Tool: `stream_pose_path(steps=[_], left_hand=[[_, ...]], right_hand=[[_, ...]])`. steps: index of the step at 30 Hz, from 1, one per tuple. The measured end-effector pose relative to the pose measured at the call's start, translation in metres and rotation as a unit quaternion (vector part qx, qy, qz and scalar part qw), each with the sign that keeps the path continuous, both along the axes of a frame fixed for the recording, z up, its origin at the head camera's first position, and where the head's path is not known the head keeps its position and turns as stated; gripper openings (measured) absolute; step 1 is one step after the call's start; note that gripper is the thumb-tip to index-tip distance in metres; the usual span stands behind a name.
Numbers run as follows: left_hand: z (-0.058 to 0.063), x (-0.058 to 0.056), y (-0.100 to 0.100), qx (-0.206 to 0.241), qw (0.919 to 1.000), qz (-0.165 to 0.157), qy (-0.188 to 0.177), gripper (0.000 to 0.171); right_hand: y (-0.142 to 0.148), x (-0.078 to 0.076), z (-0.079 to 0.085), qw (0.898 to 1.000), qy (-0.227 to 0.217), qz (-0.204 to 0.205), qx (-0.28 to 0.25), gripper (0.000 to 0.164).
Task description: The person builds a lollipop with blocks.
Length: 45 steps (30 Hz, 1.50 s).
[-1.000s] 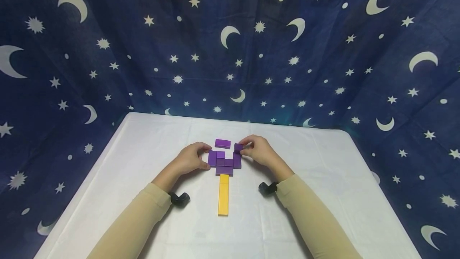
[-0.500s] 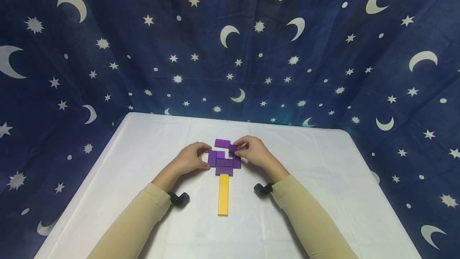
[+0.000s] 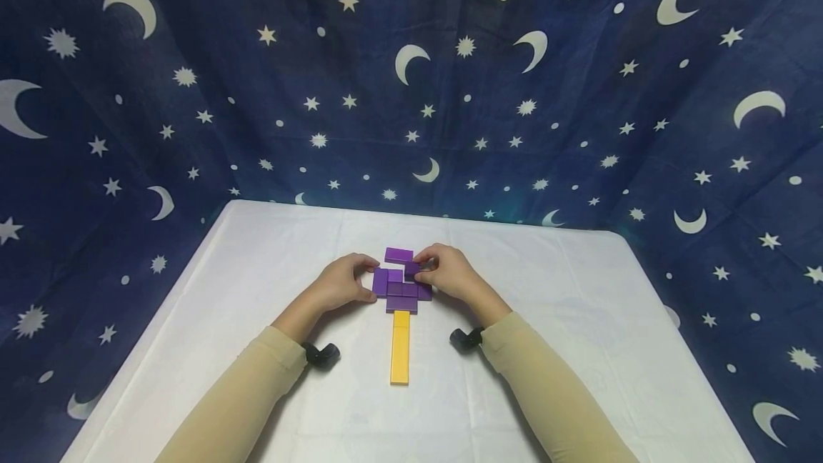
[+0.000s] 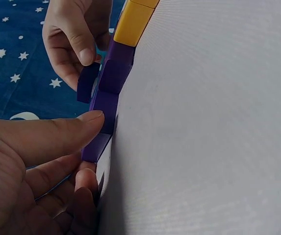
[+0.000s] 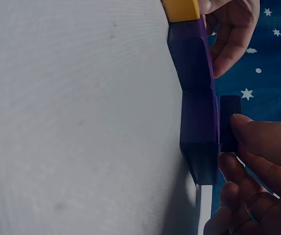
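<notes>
My right hand (image 3: 452, 274) pinches a small dark purple tile (image 3: 411, 270) between thumb and fingers. The right wrist view shows this tile (image 5: 229, 105) raised above the purple blocks lying on the table. My left hand (image 3: 337, 284) spans the left purple block (image 3: 380, 283), thumb at its near end and fingertips at its far end. Between the hands, several purple pieces lie close together, with a wide purple block (image 3: 401, 304) at their near side. The right purple block (image 3: 425, 293) is partly covered by my right hand. Farther back lies a separate purple block (image 3: 399, 255).
A yellow strip (image 3: 400, 356) of two pieces runs from the purple group toward me. White cloth covers the table (image 3: 546, 377). A dark blue star-and-moon curtain (image 3: 476, 127) surrounds its back and sides. Black wrist cameras, such as the left one (image 3: 324, 356), sit low beside both hands.
My right hand has moved left with the small purple tile, from above the right purple block to the gap in the middle of the group. My left hand has stayed in place.
</notes>
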<state>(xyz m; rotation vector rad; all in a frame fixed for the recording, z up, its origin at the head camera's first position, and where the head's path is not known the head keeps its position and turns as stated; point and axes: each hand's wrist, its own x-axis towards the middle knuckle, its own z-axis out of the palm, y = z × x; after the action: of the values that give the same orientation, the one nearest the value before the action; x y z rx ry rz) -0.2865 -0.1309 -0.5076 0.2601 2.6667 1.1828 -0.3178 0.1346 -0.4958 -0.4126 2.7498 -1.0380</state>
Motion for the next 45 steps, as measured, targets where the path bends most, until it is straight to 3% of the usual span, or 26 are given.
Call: stream_pose_path(steps=[28,45], left_hand=[[0.0001,-0.0006,-0.0006,0.005,1.0000,0.000,-0.003,0.070],[0.0000,0.0002,-0.0007,0.002,1.0000,0.000,0.001,0.069]], right_hand=[[-0.0026,-0.0021,-0.0062,0.999,-0.031,0.012,0.007,0.025],[-0.0016,-0.0018,-0.0088,1.000,-0.017,0.026,0.005,0.018]])
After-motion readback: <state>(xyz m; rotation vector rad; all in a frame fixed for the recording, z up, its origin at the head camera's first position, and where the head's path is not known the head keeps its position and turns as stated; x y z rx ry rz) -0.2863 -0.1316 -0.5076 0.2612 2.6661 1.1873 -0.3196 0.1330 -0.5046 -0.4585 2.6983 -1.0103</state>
